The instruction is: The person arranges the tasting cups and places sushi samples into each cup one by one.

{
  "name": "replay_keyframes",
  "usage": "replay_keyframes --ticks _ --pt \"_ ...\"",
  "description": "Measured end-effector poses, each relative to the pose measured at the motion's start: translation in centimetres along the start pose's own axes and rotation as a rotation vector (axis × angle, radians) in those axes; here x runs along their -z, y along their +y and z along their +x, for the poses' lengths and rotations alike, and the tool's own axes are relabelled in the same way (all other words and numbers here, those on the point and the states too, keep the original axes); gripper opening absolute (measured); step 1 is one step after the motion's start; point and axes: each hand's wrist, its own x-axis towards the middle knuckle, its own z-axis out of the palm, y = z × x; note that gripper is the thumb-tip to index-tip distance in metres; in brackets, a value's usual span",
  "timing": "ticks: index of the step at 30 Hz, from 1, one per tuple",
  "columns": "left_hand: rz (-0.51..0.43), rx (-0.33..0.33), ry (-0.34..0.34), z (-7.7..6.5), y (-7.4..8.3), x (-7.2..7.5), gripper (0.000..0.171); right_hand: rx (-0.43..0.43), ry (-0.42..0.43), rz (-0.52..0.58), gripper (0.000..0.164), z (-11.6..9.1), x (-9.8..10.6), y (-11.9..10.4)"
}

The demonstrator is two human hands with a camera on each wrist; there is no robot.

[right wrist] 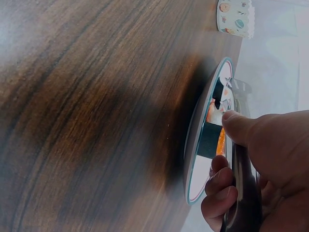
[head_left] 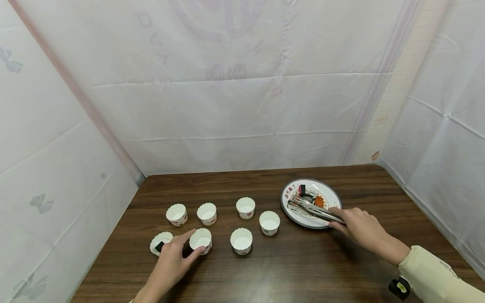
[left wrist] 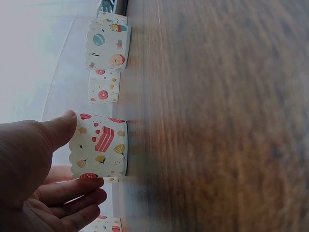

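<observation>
My left hand [head_left: 171,261] has its thumb and fingers around the sides of a white paper baking cup [head_left: 201,240], which stands on the table. In the left wrist view this cup shows a printed cake slice. My right hand [head_left: 363,229] grips metal tongs [head_left: 322,212] by the handle. The tongs' ends lie over a round white plate [head_left: 329,190] with a dark rim. On that plate are several sushi pieces, among them an orange-topped sushi [head_left: 319,202] and a black-and-pink sushi [head_left: 302,190]. Whether the tongs touch any piece is unclear.
More baking cups stand on the wooden table [head_left: 288,269], such as a cup [head_left: 241,242] right of my left hand and a cup [head_left: 245,208] farther back. The leftmost cup [head_left: 157,237] contains a black-wrapped piece. White cloth [head_left: 242,105] hangs behind and at the sides.
</observation>
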Motion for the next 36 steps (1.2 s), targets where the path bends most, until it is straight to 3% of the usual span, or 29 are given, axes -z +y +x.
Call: replay_keyframes --ticks 21,36 --pt "-0.004 0.004 -0.004 0.0 0.0 0.0 0.052 0.026 0.019 -0.036 0.034 -0.2 0.3 0.3" --pt "-0.004 0.009 -0.004 0.0 0.2 0.1 0.053 0.064 0.006 -0.065 0.034 0.6 2.1 0.5"
